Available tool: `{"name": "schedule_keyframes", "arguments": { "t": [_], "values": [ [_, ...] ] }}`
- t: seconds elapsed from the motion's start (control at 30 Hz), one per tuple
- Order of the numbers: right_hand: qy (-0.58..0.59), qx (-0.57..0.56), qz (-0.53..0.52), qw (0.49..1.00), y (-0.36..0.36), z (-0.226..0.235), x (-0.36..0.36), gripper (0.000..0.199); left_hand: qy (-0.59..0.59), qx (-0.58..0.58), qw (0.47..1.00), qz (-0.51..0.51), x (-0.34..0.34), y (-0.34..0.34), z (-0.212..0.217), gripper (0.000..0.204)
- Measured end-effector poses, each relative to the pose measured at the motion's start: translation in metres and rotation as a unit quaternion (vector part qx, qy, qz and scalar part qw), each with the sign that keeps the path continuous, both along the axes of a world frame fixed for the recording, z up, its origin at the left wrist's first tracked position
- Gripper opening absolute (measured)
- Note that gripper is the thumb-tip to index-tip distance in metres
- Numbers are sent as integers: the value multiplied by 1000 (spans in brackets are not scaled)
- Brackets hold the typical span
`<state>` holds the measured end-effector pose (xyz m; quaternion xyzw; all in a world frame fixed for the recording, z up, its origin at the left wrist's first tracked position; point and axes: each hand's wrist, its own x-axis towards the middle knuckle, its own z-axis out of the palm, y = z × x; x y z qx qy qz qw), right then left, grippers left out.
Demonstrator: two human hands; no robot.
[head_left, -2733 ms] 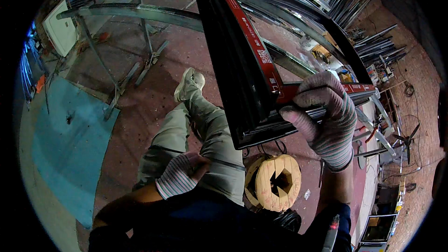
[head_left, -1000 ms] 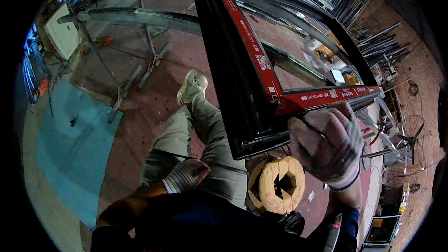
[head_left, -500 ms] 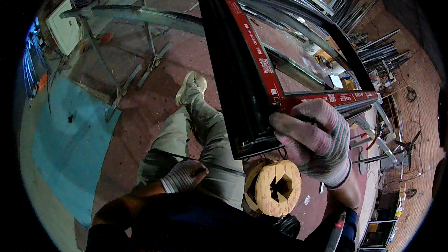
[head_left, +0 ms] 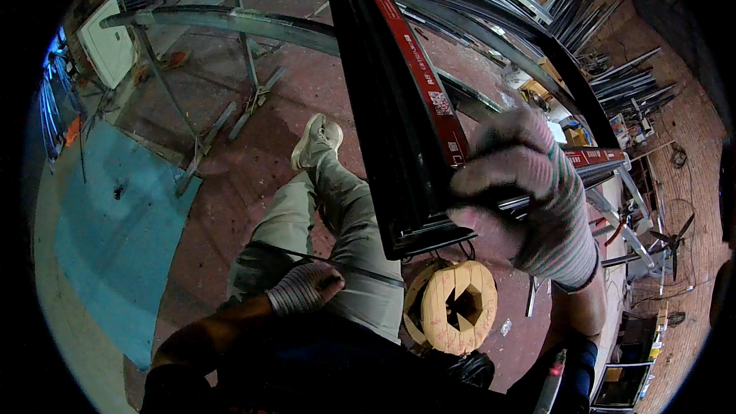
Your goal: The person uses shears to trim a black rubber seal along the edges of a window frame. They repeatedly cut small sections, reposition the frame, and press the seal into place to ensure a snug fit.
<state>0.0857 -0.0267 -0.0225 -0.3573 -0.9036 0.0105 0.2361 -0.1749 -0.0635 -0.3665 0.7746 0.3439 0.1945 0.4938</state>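
Left hand (head_left: 303,289), gloved, low by the thigh, pinching a thin dark strip (head_left: 360,271) that runs rightward across the lap. Just beyond, a cardboard spool (head_left: 458,308) near the knee. Right hand (head_left: 527,188), gloved, clenched on the near corner of the dark frame (head_left: 383,119); it is the nearer hand. Frame's long axis runs up and away; red-taped face, black channels, 1 corner near.

Metal workshop: stacked profiles (head_left: 613,69), steel trestles (head_left: 245,27).
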Motion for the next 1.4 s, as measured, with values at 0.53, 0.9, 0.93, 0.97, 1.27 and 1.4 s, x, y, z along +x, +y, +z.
{"name": "schedule_keyframes", "arguments": {
  "t": [0.53, 0.9, 0.93, 0.97, 1.27, 1.4],
  "values": [
    [17, -153, -21, 988, 7, -7, 19, 66, 8, 36, 999, -23, 1, 6, -14, 20],
    [30, -157, -57, 986, 9, -8, 16, 90, -25, 46, 998, -26, 2, 6, -19, 23],
    [26, -149, -60, 987, 10, -8, 16, 91, -26, 49, 998, -30, 3, 7, -18, 23],
    [22, -141, -64, 988, 10, -9, 15, 92, -16, 47, 998, -30, 2, 6, -18, 23],
    [-14, -114, -97, 989, 5, -5, 4, 89, 15, 36, 999, -22, 3, 5, -15, 26],
    [-26, -90, -85, 992, 7, -9, 8, 87, 11, 34, 999, 0, 4, 5, -13, 25]
  ]
}}
